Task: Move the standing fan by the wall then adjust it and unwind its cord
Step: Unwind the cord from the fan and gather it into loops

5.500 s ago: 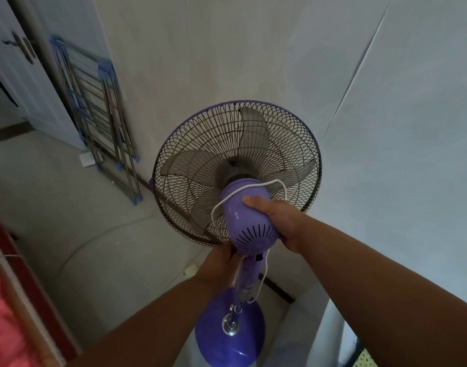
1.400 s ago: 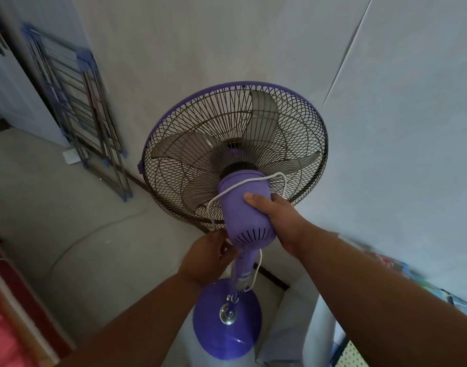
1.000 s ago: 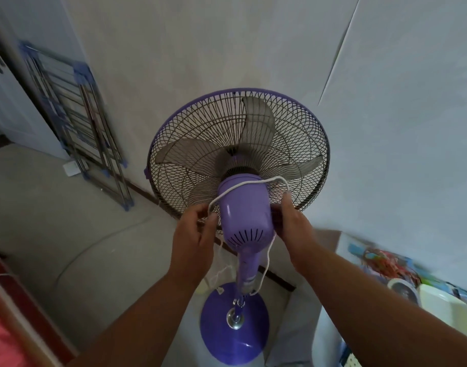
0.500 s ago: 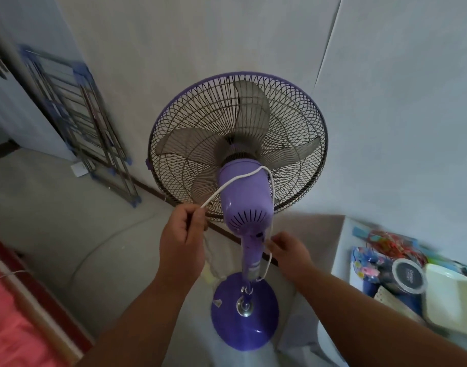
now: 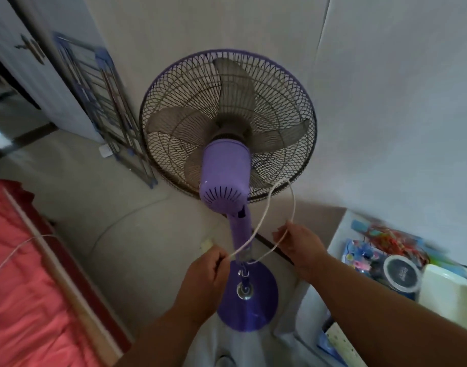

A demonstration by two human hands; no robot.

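Note:
A purple standing fan (image 5: 225,176) stands upright close to the pale wall, its wire cage and grey blades facing the wall and its round base (image 5: 256,311) on the floor. A white cord (image 5: 282,197) hangs in a loose loop to the right of the motor housing, off the housing. My left hand (image 5: 204,276) is closed on one end of the loop, in front of the pole. My right hand (image 5: 301,247) pinches the other side of the loop, right of the pole.
A folded metal drying rack (image 5: 105,107) leans on the wall to the left. A bed with a red cover (image 5: 23,287) fills the lower left. At right stands a low white table (image 5: 340,226) with clutter and a round dark tin (image 5: 401,272). A door (image 5: 28,54) is at far left.
Both hands left the motor housing and pole and took the cord. The loop that lay over the housing has been lifted off and now hangs to the right, lower down.

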